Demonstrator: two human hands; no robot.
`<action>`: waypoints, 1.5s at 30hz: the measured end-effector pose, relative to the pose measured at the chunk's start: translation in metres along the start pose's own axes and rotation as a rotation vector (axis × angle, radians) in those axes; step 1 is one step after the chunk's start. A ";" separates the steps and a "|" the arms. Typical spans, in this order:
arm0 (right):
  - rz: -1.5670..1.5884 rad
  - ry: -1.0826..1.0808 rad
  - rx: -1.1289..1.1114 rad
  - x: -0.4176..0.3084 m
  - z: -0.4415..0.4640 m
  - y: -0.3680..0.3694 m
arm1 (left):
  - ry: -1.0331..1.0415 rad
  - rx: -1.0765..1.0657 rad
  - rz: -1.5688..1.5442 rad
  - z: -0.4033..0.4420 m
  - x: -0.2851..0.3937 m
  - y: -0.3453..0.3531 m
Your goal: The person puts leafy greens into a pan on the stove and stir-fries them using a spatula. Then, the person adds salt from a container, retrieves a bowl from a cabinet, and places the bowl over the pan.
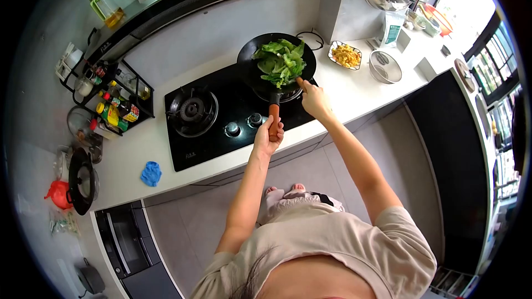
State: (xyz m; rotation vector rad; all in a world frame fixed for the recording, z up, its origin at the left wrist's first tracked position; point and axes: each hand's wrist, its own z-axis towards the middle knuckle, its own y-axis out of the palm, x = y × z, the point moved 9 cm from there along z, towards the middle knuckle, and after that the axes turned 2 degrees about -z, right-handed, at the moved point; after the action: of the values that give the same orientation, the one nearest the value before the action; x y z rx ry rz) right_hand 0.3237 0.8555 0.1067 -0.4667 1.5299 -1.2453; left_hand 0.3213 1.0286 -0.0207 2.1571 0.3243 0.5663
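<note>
Your left fingers point(279, 128) clasp the wok handle point(274, 112); your right fingers' point(305, 86) grip I can't tell; dish point(331, 53) and strainer point(386, 68) stand rightward.

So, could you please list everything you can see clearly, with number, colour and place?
Counter: 1, white, across middle
Stove: 1, black, in counter
Wok: 1, black, over stove's right side
Handle: 1, brown, on wok
Greens: one heap, green, in wok
Dish: 1, white, right of wok
Food: one heap, yellow, in dish
Sieve: 1, silvery, right of dish
Cloth: 1, blue, left of stove
Rack: 1, black, upper left
Bottles: several, mixed, in rack
Jug: 1, green and clear, upper left
Hood: 1, black, above stove
Pan: 1, black, far left
Clutter: count unclear, mixed, upper right
Shirt: 1, beige, bottom centre
Left hand: 1, bare, gripping handle
Right hand: 1, bare, at wok's right edge
</note>
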 end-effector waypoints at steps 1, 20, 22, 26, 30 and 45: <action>-0.023 -0.003 0.044 0.006 0.008 0.003 | 0.001 0.009 0.004 0.000 0.000 -0.001; -0.188 -0.055 -0.025 0.024 0.008 0.019 | 0.018 0.012 0.017 0.001 0.001 0.000; -0.100 -0.077 0.032 0.021 -0.004 -0.012 | 0.020 0.022 0.025 -0.003 0.002 0.000; -0.034 0.036 0.115 0.047 -0.007 -0.027 | 0.013 0.019 0.016 0.001 0.001 0.000; -0.033 0.029 -0.019 0.044 -0.031 -0.025 | -0.021 0.018 -0.007 0.003 0.000 0.000; -0.338 -0.068 -0.101 0.010 -0.043 -0.065 | -0.028 0.008 -0.031 -0.006 -0.002 0.016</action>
State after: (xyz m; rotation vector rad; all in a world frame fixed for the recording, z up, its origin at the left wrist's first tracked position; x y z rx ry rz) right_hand 0.2630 0.8427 0.1547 -0.8533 1.5011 -1.3960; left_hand 0.3173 1.0225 -0.0056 2.1619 0.3440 0.5176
